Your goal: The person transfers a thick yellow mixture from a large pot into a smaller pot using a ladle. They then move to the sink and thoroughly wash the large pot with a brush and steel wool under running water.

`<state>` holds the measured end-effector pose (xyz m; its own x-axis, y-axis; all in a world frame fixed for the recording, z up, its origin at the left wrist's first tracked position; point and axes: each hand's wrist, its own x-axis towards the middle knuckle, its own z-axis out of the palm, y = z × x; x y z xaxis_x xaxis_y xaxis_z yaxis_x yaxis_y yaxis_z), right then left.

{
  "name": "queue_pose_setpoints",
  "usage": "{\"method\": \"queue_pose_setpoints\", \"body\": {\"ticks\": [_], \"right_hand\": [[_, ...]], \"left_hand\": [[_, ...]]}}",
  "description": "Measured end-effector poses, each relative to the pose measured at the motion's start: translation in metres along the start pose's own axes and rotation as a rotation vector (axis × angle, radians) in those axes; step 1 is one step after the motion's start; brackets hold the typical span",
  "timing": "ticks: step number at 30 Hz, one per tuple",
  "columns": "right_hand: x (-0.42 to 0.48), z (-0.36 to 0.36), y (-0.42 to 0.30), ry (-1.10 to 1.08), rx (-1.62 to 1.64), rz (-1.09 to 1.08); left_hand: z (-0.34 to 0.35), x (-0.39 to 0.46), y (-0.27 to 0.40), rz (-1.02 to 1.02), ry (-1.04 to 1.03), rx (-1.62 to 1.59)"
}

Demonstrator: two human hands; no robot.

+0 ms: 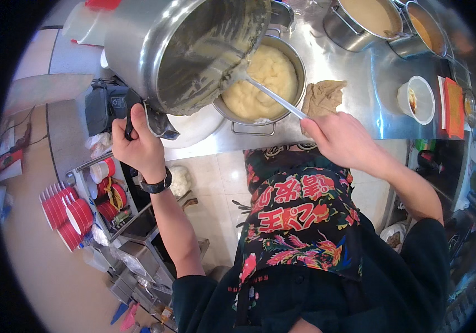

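My left hand [140, 143] is closed on the black handle of a large steel pot [134, 54], which is tipped on its side with its mouth towards a smaller pot. Pale residue coats its inner wall. With my right hand [342, 139] I grip a long-handled spatula [277, 98], whose head lies against the tilted pot's lower rim. Below that rim, the smaller two-handled steel pot [301, 75] stands on the steel counter [363, 104], filled with a thick, pale yellow mash or dough [259, 95]. A brown cloth [324, 98] lies beside the smaller pot.
Two steel pots of orange-brown liquid [371, 16] [425, 29] stand at the back right. A white tub [416, 100] with sauce stains is near orange packets [453, 107]. A white round lid or board [198, 129] lies under the tilted pot. Red bowls [69, 214] fill a rack at left.
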<state>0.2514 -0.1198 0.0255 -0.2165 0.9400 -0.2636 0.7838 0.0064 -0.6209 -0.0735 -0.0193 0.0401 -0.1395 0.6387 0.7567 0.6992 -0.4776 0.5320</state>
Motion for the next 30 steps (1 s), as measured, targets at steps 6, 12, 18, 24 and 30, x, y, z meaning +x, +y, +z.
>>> {"method": "queue_pose_setpoints", "body": {"ticks": [6,12,18,24,30], "right_hand": [[-0.041,0.007,0.006,0.027,0.133,0.179],[-0.026,0.04,0.024,0.146,0.335,0.204],[0.003,0.05,0.013,0.309,0.681,0.207],[0.0,0.074,0.028,0.248,0.802,0.203],[-0.015,0.089,0.027,-0.009,1.209,0.269]], "left_hand": [[0.006,0.003,0.002,-0.033,-0.019,-0.094],[0.004,0.004,0.0,-0.142,-0.02,-0.166],[0.011,-0.005,0.009,-0.224,0.015,-0.286],[0.022,-0.005,0.02,-0.27,0.022,-0.372],[0.034,-0.009,0.035,-0.252,0.02,-0.346]]}}
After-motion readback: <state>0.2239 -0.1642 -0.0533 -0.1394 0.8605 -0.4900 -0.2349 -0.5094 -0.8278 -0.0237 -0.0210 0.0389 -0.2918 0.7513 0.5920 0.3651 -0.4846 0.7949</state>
